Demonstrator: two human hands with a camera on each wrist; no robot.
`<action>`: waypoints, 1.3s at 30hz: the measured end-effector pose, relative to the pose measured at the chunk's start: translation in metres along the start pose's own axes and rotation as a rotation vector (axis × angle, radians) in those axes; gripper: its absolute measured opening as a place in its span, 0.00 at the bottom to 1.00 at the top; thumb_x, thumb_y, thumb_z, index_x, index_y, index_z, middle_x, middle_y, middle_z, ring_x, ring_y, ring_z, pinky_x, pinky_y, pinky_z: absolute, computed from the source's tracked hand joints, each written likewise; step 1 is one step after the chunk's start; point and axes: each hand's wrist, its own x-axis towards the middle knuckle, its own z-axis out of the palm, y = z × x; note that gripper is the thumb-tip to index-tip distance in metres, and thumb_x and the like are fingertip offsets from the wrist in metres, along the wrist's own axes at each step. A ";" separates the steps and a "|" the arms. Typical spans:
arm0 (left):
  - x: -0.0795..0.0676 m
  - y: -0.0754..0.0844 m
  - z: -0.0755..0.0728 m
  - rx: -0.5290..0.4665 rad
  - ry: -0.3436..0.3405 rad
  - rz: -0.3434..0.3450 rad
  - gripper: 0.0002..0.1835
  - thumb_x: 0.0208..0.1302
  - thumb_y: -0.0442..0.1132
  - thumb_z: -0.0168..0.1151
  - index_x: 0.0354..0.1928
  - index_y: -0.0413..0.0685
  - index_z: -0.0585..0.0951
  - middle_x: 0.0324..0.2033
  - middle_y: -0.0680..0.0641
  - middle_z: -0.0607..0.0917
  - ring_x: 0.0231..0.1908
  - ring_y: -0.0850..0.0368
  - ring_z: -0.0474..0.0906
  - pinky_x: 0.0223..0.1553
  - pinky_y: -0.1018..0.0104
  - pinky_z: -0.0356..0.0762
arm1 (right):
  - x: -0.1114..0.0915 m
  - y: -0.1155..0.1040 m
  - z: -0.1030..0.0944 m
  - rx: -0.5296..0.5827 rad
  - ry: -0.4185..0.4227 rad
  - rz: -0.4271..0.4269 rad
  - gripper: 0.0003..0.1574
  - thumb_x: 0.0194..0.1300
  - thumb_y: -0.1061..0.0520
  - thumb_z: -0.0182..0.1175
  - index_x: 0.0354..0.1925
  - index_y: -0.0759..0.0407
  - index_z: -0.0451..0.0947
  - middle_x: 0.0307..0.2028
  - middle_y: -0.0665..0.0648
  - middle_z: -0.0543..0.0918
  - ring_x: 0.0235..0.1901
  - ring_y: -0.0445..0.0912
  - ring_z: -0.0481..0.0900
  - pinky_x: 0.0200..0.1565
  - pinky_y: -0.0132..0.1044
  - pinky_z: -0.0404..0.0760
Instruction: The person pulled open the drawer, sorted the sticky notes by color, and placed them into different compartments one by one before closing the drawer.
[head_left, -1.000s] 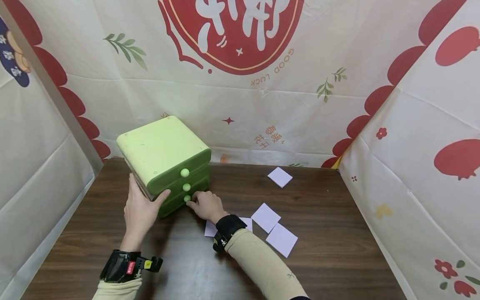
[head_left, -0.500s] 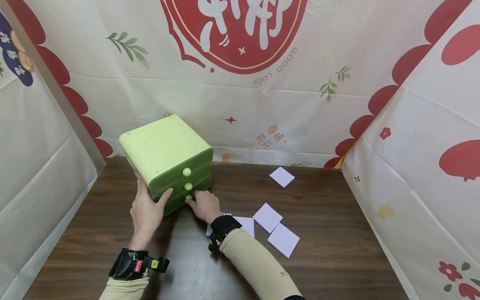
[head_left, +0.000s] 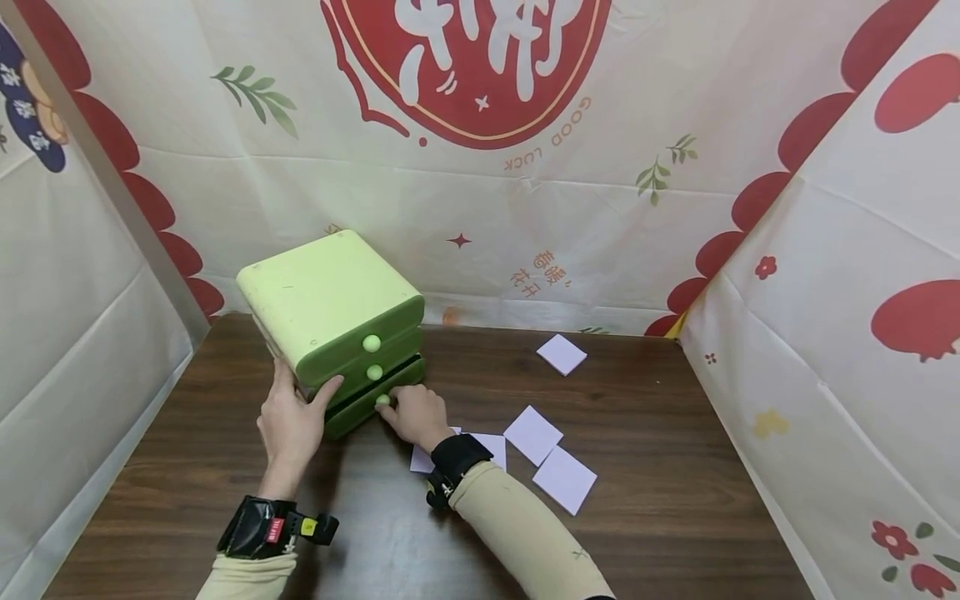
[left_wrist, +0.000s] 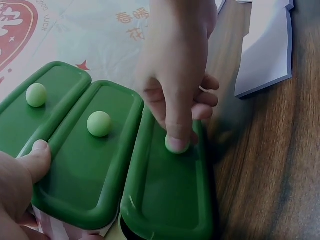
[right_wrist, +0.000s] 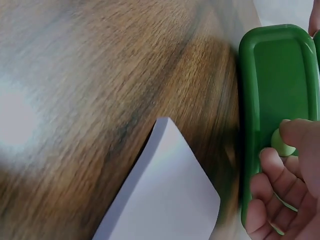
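A small green cabinet (head_left: 330, 292) with three stacked drawers stands at the left of the table, turned at an angle. My right hand (head_left: 418, 415) pinches the round light-green knob (right_wrist: 283, 143) of the bottom drawer (left_wrist: 167, 190) between thumb and fingers. That drawer sticks out a little, with a dark gap above its front. The middle drawer (left_wrist: 95, 160) and the top drawer (left_wrist: 45, 100) sit closed. My left hand (head_left: 291, 423) holds the cabinet's left side, its thumb on the front edge near the middle drawer.
Several pale lilac square pads lie to the right on the wooden table (head_left: 660, 483): one pad (head_left: 561, 355) at the back, another pad (head_left: 533, 435) and a pad (head_left: 565, 480) nearer, more partly under my right wrist. A printed cloth (head_left: 480, 208) hangs behind.
My right hand has drawn the bottom drawer slightly out toward the front right, opening a gap above it. My left hand slid a little along the cabinet's side, then stayed.
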 end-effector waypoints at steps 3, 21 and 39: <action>0.000 -0.001 0.000 0.008 -0.002 -0.007 0.38 0.60 0.64 0.62 0.67 0.54 0.66 0.48 0.38 0.83 0.48 0.34 0.80 0.41 0.38 0.68 | -0.003 0.002 -0.001 -0.004 -0.014 -0.006 0.21 0.68 0.35 0.55 0.26 0.45 0.78 0.18 0.45 0.75 0.26 0.46 0.83 0.23 0.38 0.72; -0.004 -0.001 0.003 0.002 -0.003 -0.026 0.37 0.58 0.65 0.64 0.61 0.51 0.69 0.35 0.39 0.81 0.43 0.36 0.79 0.45 0.38 0.66 | -0.028 0.021 -0.007 0.012 -0.054 -0.040 0.22 0.66 0.37 0.58 0.21 0.45 0.75 0.15 0.45 0.69 0.18 0.39 0.71 0.19 0.34 0.64; -0.004 -0.005 0.004 0.036 0.085 0.092 0.32 0.56 0.61 0.68 0.56 0.50 0.73 0.28 0.42 0.80 0.28 0.42 0.78 0.29 0.47 0.65 | -0.058 0.043 -0.022 0.048 -0.107 -0.073 0.16 0.64 0.37 0.60 0.33 0.44 0.85 0.25 0.45 0.84 0.23 0.40 0.78 0.23 0.34 0.70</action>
